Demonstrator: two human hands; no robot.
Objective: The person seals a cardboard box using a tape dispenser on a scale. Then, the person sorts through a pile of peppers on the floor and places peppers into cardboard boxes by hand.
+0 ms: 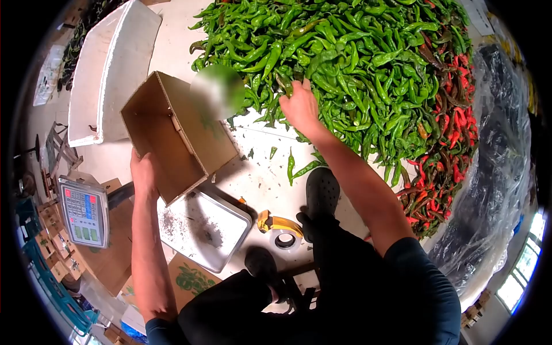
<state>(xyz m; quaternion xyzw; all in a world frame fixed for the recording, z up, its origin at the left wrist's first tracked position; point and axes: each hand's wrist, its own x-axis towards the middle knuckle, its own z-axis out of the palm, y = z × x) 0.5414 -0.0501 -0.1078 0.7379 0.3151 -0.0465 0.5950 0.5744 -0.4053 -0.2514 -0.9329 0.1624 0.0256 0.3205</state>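
Observation:
My left hand (144, 173) grips the near left edge of an open cardboard box (198, 129). The box is tilted, its opening faces left and toward me, and its visible inside holds nothing. My right hand (301, 107) reaches to the near edge of a big heap of green chili peppers (356, 75). Its fingers are curled round a dark green chili pepper (283, 84), with the fingertips partly hidden among the others. Beneath the box's lower corner lies the metal pan of a scale (201, 230), scattered with dark debris.
The scale's keypad display (84, 213) stands left. A yellow tape dispenser (280, 223) with clear tape lies by my feet. Red peppers (454, 126) border the heap at right, beside plastic sheeting (489, 144). A white foam box (106, 75) stands upper left. A blurred patch hides part of the view.

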